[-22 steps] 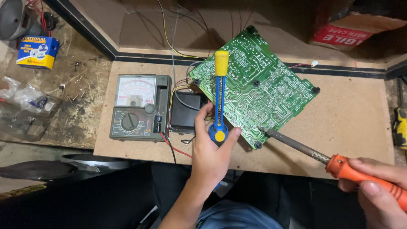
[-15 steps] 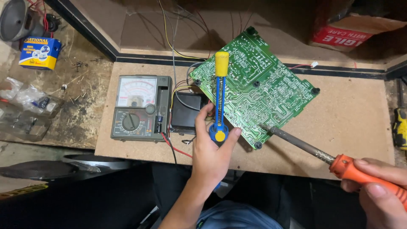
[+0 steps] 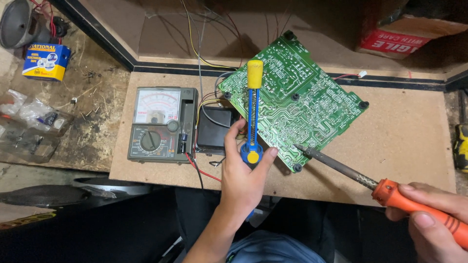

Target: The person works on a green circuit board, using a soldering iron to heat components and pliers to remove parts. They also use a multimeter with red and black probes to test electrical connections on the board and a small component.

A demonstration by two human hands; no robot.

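Soldering iron tip on green board; both hands had tools.

L hand (image 3: 243, 170) had its grip closed round the blue base of a desoldering pump (image 3: 252, 117), yellow plunger cap pointing to 12 o'clock, pump lying over the circuit board (image 3: 302, 102). R hand (image 3: 434, 219), at 4 o'clock from the board, had its grip wrapped tight on the orange handle of the soldering iron (image 3: 360, 175); tip touched the board's lower edge. Board sat tilted on the desk (image 3: 404, 141), w/ a black box (image 3: 214, 129) just beside it at 9 o'clock. Analog multimeter (image 3: 161, 124) lay further out at 9, touching the box.
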